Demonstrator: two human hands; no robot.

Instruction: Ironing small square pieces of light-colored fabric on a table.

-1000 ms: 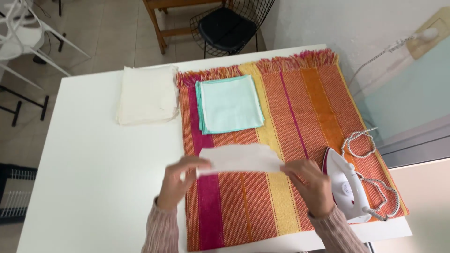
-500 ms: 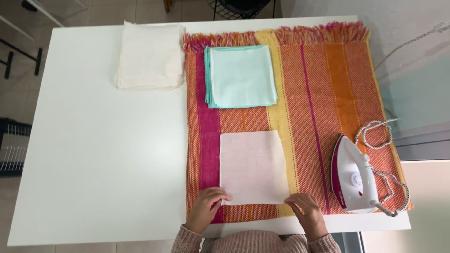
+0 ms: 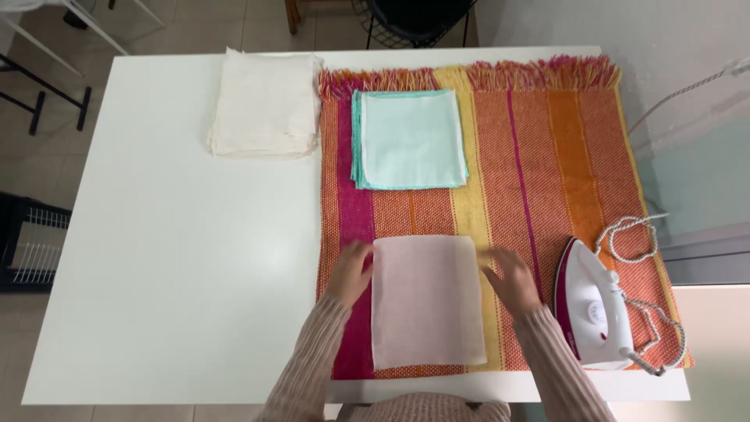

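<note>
A thin white cloth lies flat on the striped orange, pink and yellow mat near the table's front edge. My left hand rests flat on the mat, fingers touching the cloth's left edge. My right hand rests flat at the cloth's right edge. Neither hand grips anything. A stack of folded mint-green cloths sits further back on the mat.
A white and magenta iron stands at the mat's right front with its braided cord looped beside it. A pile of cream folded cloths lies on the white table. Chairs and a dark crate stand around the table.
The cloth, held up between both hands a second ago, now lies spread flat. My hands have slid from its near corners up along its two sides.
</note>
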